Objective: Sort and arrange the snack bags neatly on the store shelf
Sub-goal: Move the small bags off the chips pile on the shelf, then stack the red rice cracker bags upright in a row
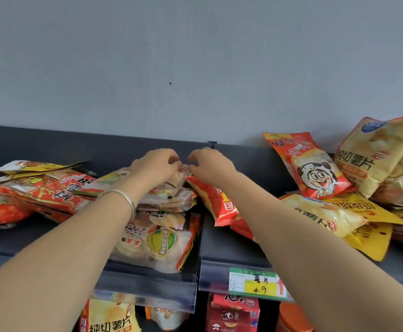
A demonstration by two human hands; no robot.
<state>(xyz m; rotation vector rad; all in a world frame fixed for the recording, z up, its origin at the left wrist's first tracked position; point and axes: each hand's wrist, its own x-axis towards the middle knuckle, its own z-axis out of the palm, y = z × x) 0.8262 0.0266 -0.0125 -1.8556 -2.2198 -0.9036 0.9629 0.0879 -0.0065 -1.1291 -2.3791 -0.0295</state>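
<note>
Now, left hand [157, 166]: fingers curled, pinching the pale snack bag [179, 179] at centre frame.
Right hand [211, 165]: pinching the same bag's edge.
Pale snack bag: tops a stack on the dark shelf [229, 250].
Red bag [219, 204]: under the right wrist.
Yellow bags [325, 214]: heaped at the right.

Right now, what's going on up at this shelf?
A person is tidying snack bags on a store shelf. Both the left hand and the right hand pinch the far end of a pale cracker bag on top of the middle stack. Red bags lie flat to the left. On the right, a red cartoon bag and yellow chip bags are heaped in a jumble, not yet straightened.
</note>
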